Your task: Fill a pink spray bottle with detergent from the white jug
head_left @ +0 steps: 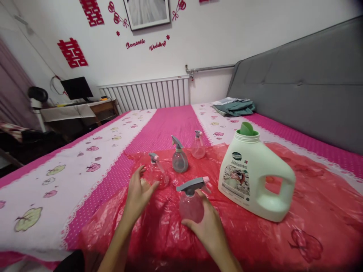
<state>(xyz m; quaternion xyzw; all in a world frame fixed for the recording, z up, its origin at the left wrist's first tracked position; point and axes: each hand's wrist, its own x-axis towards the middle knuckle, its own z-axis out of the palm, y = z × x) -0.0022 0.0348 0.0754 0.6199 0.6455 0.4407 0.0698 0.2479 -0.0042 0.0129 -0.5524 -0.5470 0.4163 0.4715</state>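
Observation:
My right hand (208,219) is wrapped round the clear round body of a spray bottle (191,206) with a grey head and pink trigger. That bottle stands upright or nearly so in front of me; whether its base touches the sheet cannot be told. Just left of another clear spray bottle (160,177), my left hand (138,190) has its thumb and fingers apart. The thumb reaches the bottle's edge in view, but contact is unclear. Behind them are a grey spray bottle (180,160) and a clear one with a pink trigger (198,147).
Right of my hands stands a pale green detergent jug (255,177) with a green spout. A crinkled red plastic sheet (159,226) lies under everything on the bed (176,117). Folded cloths (236,107) lie near the grey headboard (303,87).

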